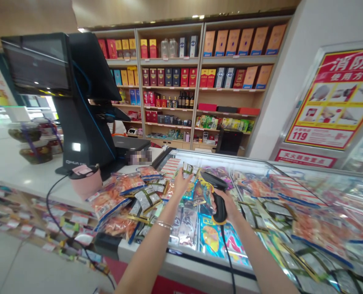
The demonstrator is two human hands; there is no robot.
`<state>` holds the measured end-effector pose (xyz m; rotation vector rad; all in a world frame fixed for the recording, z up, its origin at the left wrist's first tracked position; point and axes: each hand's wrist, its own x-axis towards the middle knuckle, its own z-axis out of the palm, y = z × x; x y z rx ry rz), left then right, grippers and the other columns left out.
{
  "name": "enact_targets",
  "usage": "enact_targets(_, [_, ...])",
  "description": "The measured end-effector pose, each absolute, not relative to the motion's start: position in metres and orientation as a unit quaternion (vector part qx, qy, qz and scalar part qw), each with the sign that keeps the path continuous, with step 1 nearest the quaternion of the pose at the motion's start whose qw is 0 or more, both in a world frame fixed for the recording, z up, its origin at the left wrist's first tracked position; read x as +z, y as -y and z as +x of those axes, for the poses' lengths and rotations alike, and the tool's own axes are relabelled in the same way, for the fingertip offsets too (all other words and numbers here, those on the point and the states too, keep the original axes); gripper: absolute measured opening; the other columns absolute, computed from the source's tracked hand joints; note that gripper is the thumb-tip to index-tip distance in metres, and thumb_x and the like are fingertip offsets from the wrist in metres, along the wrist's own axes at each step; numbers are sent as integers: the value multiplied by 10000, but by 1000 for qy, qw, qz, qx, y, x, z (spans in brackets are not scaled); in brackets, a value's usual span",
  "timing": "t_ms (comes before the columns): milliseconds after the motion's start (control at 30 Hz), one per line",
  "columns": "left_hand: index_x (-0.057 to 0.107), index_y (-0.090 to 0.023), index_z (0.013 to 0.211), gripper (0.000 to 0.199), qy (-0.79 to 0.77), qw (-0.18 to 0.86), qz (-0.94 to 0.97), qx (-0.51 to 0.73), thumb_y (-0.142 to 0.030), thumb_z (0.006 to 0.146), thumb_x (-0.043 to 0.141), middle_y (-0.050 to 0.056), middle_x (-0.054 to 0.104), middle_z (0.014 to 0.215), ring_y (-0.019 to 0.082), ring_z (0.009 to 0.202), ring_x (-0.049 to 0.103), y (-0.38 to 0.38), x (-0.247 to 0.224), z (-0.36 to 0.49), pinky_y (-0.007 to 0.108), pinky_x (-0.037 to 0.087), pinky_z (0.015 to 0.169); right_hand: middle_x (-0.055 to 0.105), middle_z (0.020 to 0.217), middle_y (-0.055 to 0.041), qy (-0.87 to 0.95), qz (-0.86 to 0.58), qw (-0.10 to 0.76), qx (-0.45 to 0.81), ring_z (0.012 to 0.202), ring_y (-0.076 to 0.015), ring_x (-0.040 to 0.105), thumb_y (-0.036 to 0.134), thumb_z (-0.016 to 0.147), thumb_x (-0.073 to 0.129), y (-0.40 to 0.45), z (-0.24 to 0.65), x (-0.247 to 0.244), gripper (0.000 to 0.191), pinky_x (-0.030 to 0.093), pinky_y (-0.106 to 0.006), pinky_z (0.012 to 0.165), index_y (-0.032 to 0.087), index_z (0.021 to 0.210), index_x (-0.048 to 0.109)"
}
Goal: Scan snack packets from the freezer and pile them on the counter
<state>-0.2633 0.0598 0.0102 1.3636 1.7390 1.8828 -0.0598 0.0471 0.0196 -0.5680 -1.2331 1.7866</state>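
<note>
A corded black barcode scanner (219,200) is in my right hand (226,204), its fingers wrapped round the handle and its head tilted toward the left. My left hand (183,183) is closed on the lower part of a small green and silver snack packet (189,169), held up in front of the scanner. Both hands are above a glass-topped freezer chest. Beside my left arm lies a pile of clear bags with orange contents (108,202) and green and silver packets (146,200). Bright blue packets (210,234) show inside the freezer below.
On the white counter (31,179) stand a black point-of-sale terminal (80,130), a pink cup (85,181) and stacked jars (36,143). More bagged goods (319,228) spread over the freezer's right side. Shelves of boxes (170,77) line the back; the scanner's cable (227,253) hangs down in front.
</note>
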Motion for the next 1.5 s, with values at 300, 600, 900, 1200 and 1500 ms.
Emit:
enact_targets(300, [584, -184, 1073, 388, -594, 120, 464, 646, -274, 719, 717, 47, 688, 985, 195, 925, 636, -63, 8, -265, 338, 507, 833, 551, 536, 37, 497, -230, 425, 721, 345, -102, 479, 416, 670, 742, -41, -62, 27, 300, 386, -208, 296, 185, 736, 562])
enact_targets(600, [580, -189, 1082, 403, -591, 134, 462, 647, -273, 715, 724, 54, 684, 990, 201, 911, 638, -63, 7, -266, 355, 515, 825, 550, 548, 37, 495, -232, 426, 721, 342, -99, 464, 432, 649, 753, -39, -63, 27, 326, 377, -216, 291, 191, 734, 550])
enact_targets(900, [479, -186, 1279, 526, -679, 57, 440, 585, -324, 801, 649, 93, 692, 958, 246, 921, 655, -46, 23, -263, 368, 481, 851, 488, 543, 44, 387, -176, 422, 801, 384, -77, 407, 382, 684, 713, -61, -55, 13, 262, 373, -192, 329, 208, 698, 517])
enact_targets(1200, [380, -113, 1383, 535, -768, -241, 283, 521, -59, 851, 395, 227, 383, 1444, 297, 1340, 390, -21, 50, -283, 520, 298, 1102, 431, 553, 39, 419, -150, 454, 772, 384, -112, 390, 393, 724, 685, -63, -46, 16, 238, 388, -232, 310, 243, 740, 501])
enact_targets(1500, [412, -104, 1369, 533, -764, -262, 309, 503, -46, 841, 377, 196, 383, 1435, 304, 1385, 294, -28, 38, -284, 521, 259, 1137, 437, 550, 47, 415, -154, 425, 790, 380, -101, 393, 391, 714, 695, -64, -52, 6, 261, 398, -228, 324, 234, 732, 487])
